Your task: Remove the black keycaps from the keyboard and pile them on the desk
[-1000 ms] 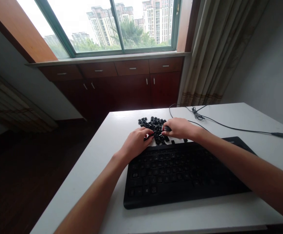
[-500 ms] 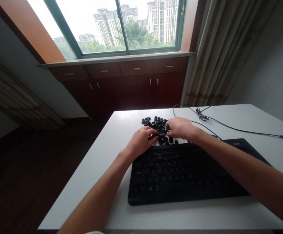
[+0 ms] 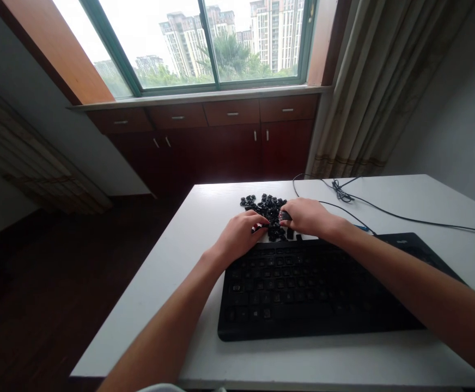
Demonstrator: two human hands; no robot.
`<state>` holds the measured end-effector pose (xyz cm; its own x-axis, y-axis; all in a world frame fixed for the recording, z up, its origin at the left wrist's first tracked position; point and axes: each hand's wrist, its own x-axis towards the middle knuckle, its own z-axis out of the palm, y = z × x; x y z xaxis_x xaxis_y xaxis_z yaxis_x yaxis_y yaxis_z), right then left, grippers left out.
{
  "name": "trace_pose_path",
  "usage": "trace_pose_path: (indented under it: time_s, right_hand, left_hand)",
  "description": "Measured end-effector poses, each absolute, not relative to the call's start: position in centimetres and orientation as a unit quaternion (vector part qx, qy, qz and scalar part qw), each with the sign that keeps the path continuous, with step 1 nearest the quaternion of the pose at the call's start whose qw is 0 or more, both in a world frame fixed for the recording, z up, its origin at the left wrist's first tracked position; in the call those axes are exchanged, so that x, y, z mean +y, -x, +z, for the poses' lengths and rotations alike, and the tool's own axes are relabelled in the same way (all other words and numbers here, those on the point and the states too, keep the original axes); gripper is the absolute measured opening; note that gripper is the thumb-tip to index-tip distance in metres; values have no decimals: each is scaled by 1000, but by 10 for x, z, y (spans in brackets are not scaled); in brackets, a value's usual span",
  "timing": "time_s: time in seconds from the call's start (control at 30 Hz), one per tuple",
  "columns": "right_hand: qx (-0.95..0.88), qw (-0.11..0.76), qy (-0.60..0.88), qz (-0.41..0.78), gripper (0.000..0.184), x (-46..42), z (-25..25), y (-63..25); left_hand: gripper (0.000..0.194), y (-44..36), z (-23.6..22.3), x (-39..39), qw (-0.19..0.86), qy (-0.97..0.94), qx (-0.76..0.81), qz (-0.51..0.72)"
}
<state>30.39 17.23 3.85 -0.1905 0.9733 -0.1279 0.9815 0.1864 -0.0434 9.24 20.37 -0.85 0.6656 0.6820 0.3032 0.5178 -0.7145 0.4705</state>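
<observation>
A black keyboard (image 3: 298, 311) lies on the white table, several of its key positions looking bare. Behind its far edge is a heap of loose black keycaps (image 3: 273, 207). My left hand (image 3: 241, 233) rests at the heap's left side, thumb and forefinger closed round a small black piece that looks like a keycap. At the right side of the heap, my right hand (image 3: 306, 216) pinches another dark keycap (image 3: 285, 216). Both forearms reach over or beside the keyboard, and the right one hides part of its keys. Exact shapes between the fingers are hard to make out.
A black cable (image 3: 405, 219) runs across the back right of the white table (image 3: 164, 261), with a tied bundle in it. Beyond the table stand reddish-brown cabinets (image 3: 221, 152) under a window. Curtains hang at both sides.
The view has shifted slightly, moving everything a little to the right. Both hands stay at the keycap heap, with the right fingers turned a little around the dark piece.
</observation>
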Motion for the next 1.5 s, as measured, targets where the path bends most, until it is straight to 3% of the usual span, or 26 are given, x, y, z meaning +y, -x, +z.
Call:
trace_pose_path:
  time_s: [0.27,0.8,0.97,1.2,1.5]
  right_hand:
    - [803,-20,-595,-28,24,170,28,-308]
    - [815,-38,-578,-16,29,157,25,-309]
    - [802,-46,-595,-14,27,160,22,-306]
    - [803,-59,-593,-23,25,158,23,-306]
    - [799,-127,-587,-22,30,143,35,-317]
  left_hand:
    - [18,-93,-8,204,175,-894,339,236]
    - [14,-93,-5,202,229,-865,364,256]
    - [16,-93,-5,203,320,-820,380,284]
    - [39,-91,7,209,559,-669,365,329]
    - [26,-88,14,210,743,-474,289,375]
